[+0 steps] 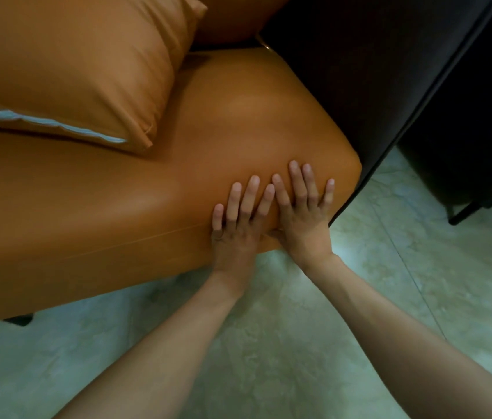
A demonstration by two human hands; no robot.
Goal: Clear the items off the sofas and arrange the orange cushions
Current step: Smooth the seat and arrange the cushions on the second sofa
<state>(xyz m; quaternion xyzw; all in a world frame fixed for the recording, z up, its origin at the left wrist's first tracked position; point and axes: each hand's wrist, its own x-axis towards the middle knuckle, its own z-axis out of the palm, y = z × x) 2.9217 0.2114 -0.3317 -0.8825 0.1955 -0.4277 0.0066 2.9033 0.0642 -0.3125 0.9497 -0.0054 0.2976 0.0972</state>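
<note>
Pressing down flat on orange seat cushion (238,122), near its front right corner. Left hand (240,228): fingers straight and spread, palm over the front edge. Right hand (305,216): fingers straight and spread, lying just beside the left, index fingers nearly touching. Gripping nothing with either. Lying on the seat, far left: loose orange cushion (66,62) with pale zip strip (45,124) along its near edge. Standing against the seat's right side: dark armrest panel (374,71). Showing below: pale marbled floor (420,297).
</note>
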